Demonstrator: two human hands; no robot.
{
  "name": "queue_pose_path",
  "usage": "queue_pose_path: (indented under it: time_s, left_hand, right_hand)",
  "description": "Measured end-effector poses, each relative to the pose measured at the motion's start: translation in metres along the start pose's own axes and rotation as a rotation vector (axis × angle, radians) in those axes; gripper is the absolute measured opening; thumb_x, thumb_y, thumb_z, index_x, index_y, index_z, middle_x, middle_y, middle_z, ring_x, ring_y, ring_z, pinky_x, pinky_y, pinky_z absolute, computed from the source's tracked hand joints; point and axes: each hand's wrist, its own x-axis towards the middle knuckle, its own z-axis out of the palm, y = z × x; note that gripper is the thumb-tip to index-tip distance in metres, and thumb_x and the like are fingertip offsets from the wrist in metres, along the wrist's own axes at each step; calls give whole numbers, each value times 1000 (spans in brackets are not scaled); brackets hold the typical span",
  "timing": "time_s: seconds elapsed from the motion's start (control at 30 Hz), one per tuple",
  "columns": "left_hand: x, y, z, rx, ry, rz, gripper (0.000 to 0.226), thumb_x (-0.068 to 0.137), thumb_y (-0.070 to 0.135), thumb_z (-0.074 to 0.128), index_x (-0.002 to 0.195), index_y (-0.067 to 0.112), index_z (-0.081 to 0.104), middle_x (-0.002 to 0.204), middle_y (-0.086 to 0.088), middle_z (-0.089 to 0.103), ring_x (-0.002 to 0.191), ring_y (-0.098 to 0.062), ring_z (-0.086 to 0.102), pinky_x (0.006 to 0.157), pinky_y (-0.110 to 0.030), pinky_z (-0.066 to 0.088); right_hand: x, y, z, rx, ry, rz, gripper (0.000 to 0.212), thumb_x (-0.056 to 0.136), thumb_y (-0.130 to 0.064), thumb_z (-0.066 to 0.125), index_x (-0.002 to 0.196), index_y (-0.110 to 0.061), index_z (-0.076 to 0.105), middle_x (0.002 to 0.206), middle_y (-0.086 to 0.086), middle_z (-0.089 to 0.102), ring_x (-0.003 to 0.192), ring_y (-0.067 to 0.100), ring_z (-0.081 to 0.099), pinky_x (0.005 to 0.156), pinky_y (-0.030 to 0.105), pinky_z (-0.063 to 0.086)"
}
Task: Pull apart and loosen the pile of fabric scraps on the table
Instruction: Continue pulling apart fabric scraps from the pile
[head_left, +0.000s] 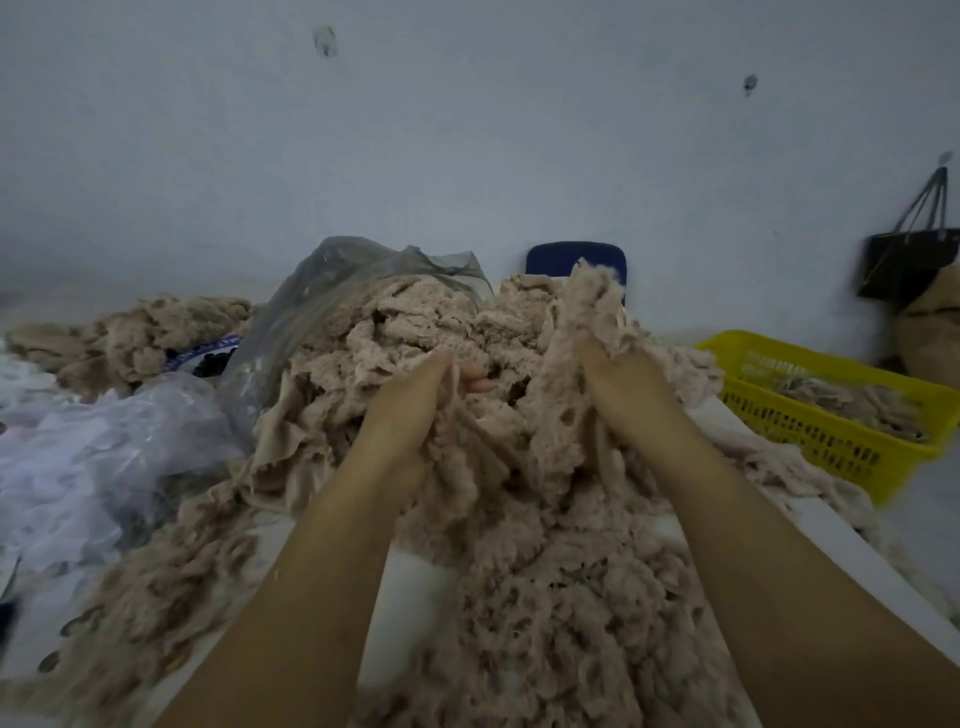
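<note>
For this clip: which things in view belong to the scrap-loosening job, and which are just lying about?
In the job: pile of beige fabric scraps, gripped by left hand and right hand.
Lying about: yellow plastic basket, grey plastic bag, blue chair back, black hanging bag, crumpled white plastic sheeting.

No text, label, brand or number is showing legibly anywhere. A blue-and-white printed piece (205, 354) is lying far left beside the grey plastic bag (332, 291), its marks too blurred to read.
</note>
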Motion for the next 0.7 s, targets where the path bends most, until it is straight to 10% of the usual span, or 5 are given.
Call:
queue_pose_path:
  time_s: [0.23,0.33,0.5,0.63,0.7]
  left_hand:
    - [-6,-12,26,-537,-525,-447,54,99,49,40,100,3,68,87,-14,68,65,-18,61,53,-25,52]
    - [9,-8,22,-558,-344,-400,44,93,38,52,115,3,68,105,-12,67,90,-24,67,83,-39,57]
    - [28,8,-3,-823,-96,-295,41,99,25,51,77,0,75,82,-17,73,68,-31,73,58,-42,58]
    - [32,5,-19,-994,-25,-247,45,98,20,47,59,8,65,63,-9,66,56,-26,63,72,-48,54]
    - [34,-1,-26,-1052,24,-233,41,101,20,43,62,16,53,58,3,56,50,-13,51,77,-28,50]
  right_hand:
    - [-23,-27,5,113,-220,-285,18,99,-29,51,86,-31,64,65,-19,62,57,-11,56,55,11,44]
    - [-43,-7,23,83,-389,-300,26,98,-24,51,78,-36,65,69,-22,67,62,-9,58,59,12,47]
    - [-48,32,24,272,-173,24,36,95,-56,47,71,-39,68,68,-24,66,66,-5,60,55,16,44]
    - [-33,55,21,383,-64,256,62,90,-65,50,134,-22,56,122,-9,59,115,20,58,90,38,50]
    - [-26,59,23,503,-24,287,79,86,-68,53,146,-16,44,142,0,52,131,28,49,105,44,44]
